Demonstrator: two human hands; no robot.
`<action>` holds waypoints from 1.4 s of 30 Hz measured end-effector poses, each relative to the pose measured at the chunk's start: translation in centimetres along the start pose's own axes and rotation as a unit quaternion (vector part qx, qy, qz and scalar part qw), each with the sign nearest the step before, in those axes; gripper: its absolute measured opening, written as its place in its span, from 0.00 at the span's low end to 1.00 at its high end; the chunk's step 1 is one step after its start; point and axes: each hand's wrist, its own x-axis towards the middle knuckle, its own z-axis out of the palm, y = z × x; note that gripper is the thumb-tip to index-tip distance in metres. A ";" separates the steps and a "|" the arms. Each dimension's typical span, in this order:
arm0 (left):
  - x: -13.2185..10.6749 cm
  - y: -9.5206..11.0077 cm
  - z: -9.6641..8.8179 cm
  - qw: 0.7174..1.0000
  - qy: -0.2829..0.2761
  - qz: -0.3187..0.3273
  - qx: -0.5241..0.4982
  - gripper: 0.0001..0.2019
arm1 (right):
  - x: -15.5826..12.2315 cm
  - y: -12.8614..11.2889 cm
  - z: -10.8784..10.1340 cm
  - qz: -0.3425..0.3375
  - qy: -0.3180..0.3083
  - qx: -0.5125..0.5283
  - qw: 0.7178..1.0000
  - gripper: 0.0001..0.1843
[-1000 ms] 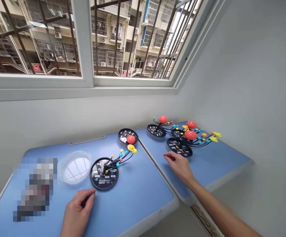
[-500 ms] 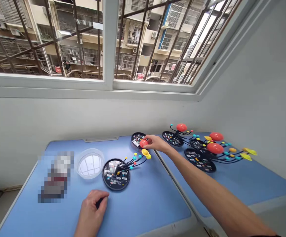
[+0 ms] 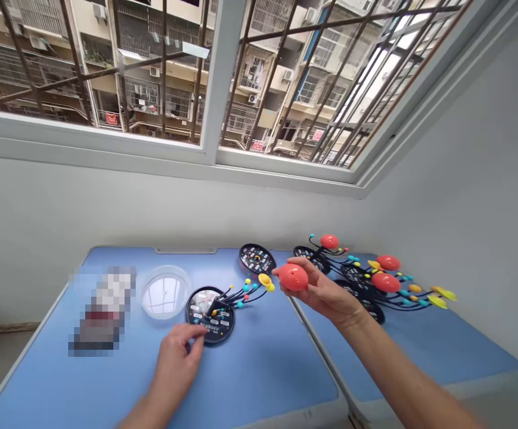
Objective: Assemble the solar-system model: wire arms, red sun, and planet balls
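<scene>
Right hand [image 3: 323,293] pinches a red ball [image 3: 293,277]; left hand [image 3: 180,353], grip unclear, is at a model [image 3: 216,310] lacking one. Three models [image 3: 316,255] toward the right worktop's [image 3: 402,345] far edge have theirs.

Your left hand [image 3: 180,357] is bare, and so is your right hand [image 3: 323,293], uncovered from fingertips to wrist. Your fingers [image 3: 197,330] look slim, with rounded ends; finer detail there is too small to tell. Your left forearm [image 3: 149,410] appears as only a short bare length before the near edge of the view cuts it off, its outline soft with blur. Your right forearm [image 3: 399,369] shows at far greater length: bare too, slender and smooth-looking, slimmest just behind the hand and widening steadily towards the near right corner, where blur softens its outline as well.
</scene>
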 end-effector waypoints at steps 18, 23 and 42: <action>4.7 0.7 3.4 0.993 -0.006 -0.021 -0.120 0.12 | 5.5 -0.8 8.1 0.029 -0.144 -0.433 0.889 0.25; 4.7 -0.2 4.0 0.993 0.005 0.028 -0.115 0.11 | 6.5 -0.7 8.1 0.050 -0.166 -0.426 0.888 0.24; 4.9 -0.8 4.4 0.996 -0.010 0.055 -0.075 0.09 | 7.1 0.0 8.8 -0.024 -0.180 -0.551 0.814 0.15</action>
